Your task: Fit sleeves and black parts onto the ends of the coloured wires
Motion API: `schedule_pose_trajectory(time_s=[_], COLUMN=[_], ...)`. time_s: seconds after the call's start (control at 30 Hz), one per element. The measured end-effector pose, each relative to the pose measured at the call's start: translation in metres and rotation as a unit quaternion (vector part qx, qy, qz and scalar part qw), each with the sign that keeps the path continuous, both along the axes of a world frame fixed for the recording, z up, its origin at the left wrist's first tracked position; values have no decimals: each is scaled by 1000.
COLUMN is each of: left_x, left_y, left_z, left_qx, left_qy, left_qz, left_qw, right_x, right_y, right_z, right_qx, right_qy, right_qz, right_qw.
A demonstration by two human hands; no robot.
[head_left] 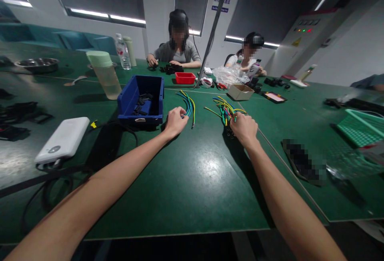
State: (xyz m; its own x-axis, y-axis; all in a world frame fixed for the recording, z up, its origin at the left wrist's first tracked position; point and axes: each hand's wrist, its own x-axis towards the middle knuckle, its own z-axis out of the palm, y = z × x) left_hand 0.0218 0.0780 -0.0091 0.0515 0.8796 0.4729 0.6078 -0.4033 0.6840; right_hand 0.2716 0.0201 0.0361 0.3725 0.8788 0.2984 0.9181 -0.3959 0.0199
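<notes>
Just right of the blue bin, my left hand (175, 122) is closed, its thumb and fingers pinching a few blue and yellow-green wires (189, 103). These wires curve away from me and lie close to the green tabletop. My right hand (244, 128) is closed over the near right side of a larger, tangled bundle of wires (224, 108) in yellow, green, blue and red. Small ring-like ends show beneath that bundle. How many wires the right fingers grip is hidden by the hand.
A blue bin (120, 107) with small black parts stands beside my left hand. Further out are a red tray (185, 78), a cardboard box (241, 92), a water bottle (104, 75), a white power bank (63, 139), a phone (301, 162) and a green basket (363, 127). Two people sit opposite.
</notes>
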Motion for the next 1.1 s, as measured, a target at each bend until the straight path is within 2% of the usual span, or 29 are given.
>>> schedule_pose_trajectory(time_s=[0.47,0.83,0.97,1.1], left_x=[0,-2,-3,-3], left_y=[0,-3,-4,-6], left_z=[0,4,5,6], left_qx=[5,29,37,50], left_qy=[-28,-54,-56,-59], left_qz=[10,10,9,7], left_qw=[1000,998,998,997], right_x=[-3,-26,-37,-54], right_y=[-2,-5,-4,0], right_z=[-1,-6,-18,-34], right_qx=[46,128,153,121], right_qy=[-24,-40,-46,-27], right_qz=[-4,13,40,131], right_qw=[999,991,986,984])
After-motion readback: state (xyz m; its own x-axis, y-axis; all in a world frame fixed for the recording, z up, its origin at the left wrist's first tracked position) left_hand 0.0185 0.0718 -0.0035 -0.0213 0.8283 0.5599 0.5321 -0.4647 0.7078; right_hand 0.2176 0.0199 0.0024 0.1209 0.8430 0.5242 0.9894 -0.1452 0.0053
